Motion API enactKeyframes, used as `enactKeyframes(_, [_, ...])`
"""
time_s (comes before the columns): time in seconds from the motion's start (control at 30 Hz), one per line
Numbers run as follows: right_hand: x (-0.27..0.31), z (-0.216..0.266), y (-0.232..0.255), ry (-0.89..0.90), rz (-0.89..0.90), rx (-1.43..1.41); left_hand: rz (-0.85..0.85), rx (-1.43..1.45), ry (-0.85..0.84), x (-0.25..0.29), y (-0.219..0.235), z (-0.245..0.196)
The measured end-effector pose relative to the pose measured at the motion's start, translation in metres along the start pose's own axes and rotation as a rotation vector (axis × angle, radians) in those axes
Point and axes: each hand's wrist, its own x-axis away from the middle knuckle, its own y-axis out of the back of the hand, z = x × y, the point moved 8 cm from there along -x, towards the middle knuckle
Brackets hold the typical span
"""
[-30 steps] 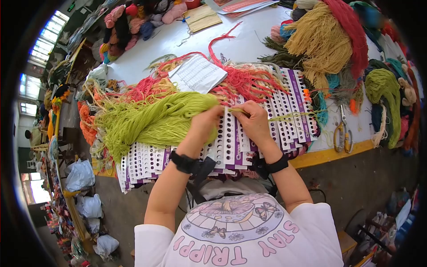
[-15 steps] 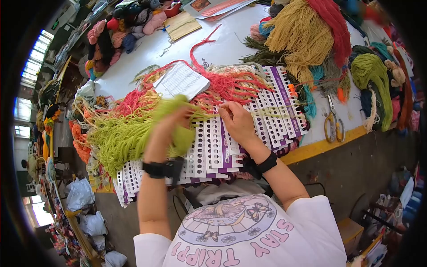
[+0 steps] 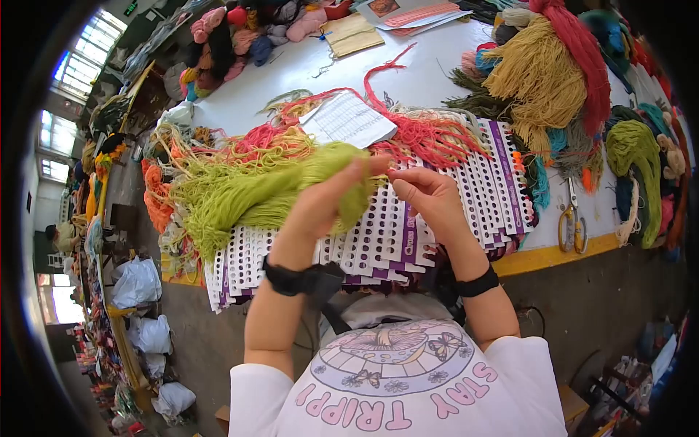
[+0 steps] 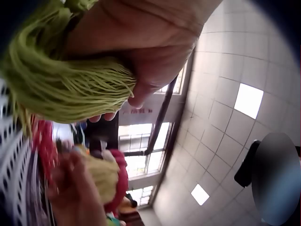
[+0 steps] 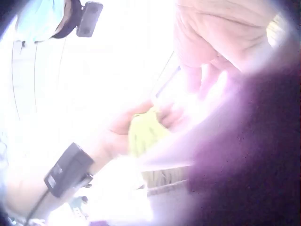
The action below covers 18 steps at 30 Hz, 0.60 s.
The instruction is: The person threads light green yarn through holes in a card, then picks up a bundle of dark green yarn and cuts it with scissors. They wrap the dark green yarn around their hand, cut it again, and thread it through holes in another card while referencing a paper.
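My left hand point(image 3: 326, 200) grips a lime-green yarn skein point(image 3: 240, 197). In the left wrist view, its thumb and fingertips curl round the cut-looking strand ends of the skein point(image 4: 70, 89). Close to the left fingertips in the head view is my right hand point(image 3: 435, 207), its fingers loosely bent and no thread visible in them. The right wrist view is washed out by light; the right hand point(image 5: 211, 42) stands there apart from the bundle. Beneath both hands lie overlapping white punched cards point(image 3: 375, 244) with purple printed bands. Red and cream strands point(image 3: 437, 135) run from the cards' far ends.
A written paper sheet point(image 3: 348, 120) lies on the red strands. Scissors point(image 3: 572, 218) rest at the table's right front, beside tan hanks point(image 3: 539, 73) and a green hank point(image 3: 632, 160). More yarn balls point(image 3: 247, 36), a flat tan packet point(image 3: 353, 35) and papers occupy the back.
The right hand first pinched a green strand by the left hand. The left hand swung left with the skein, then came back near the right hand. The head view also shifted.
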Motion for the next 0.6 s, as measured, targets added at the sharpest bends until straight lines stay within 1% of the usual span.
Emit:
enactKeyframes(0.03, [0.004, -0.001, -0.004, -0.029, -0.021, -0.035, 0.023, 0.027, -0.019, -0.006, -0.012, 0.006])
enactKeyframes(0.1, [0.008, -0.004, -0.008, -0.083, -0.067, -0.103, 0.069, 0.084, 0.017, -0.007, -0.023, 0.017])
enactKeyframes(0.13, [0.007, -0.006, -0.009, -0.069, -0.09, -0.113, 0.09, 0.111, 0.035, -0.006, -0.026, 0.019])
enactKeyframes(0.2, [0.009, -0.008, -0.012, -0.056, -0.069, -0.151, 0.101, 0.097, 0.043, -0.002, -0.024, 0.018])
enactKeyframes(0.23, [0.009, -0.008, -0.014, -0.051, -0.056, -0.17, 0.104, 0.091, 0.046, 0.0, -0.023, 0.017])
enactKeyframes(0.33, [0.009, -0.007, -0.015, -0.08, -0.065, -0.208, 0.036, 0.145, 0.083, 0.0, -0.013, 0.021])
enactKeyframes(0.43, [0.01, 0.0, -0.016, 0.014, -0.086, -0.124, -0.005, 0.108, 0.03, 0.001, -0.008, 0.02])
enactKeyframes(0.53, [0.012, 0.01, -0.021, 0.167, -0.083, -0.054, -0.047, 0.124, 0.066, -0.001, -0.003, 0.025])
enactKeyframes(0.6, [0.011, 0.007, -0.02, 0.102, -0.109, -0.111, -0.052, 0.193, 0.031, -0.002, -0.004, 0.022])
